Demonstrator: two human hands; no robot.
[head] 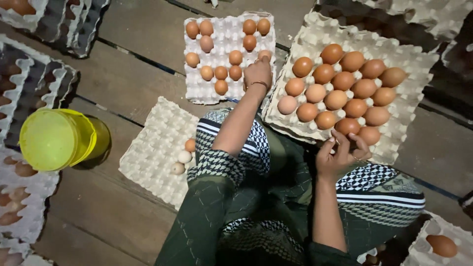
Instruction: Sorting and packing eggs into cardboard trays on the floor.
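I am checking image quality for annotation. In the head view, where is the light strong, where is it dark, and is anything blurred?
Head view: light falls brightest on the white egg tray and the yellow bucket, whose lid looks washed out; the corners darken, so the stacked trays at upper right lose detail; the left hand and right hand look slightly soft, the brown eggs fairly clear.

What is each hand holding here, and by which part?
The left hand pinches a pale brown egg by its sides over the white tray. The right hand appears empty, fingertips near eggs on the grey tray.
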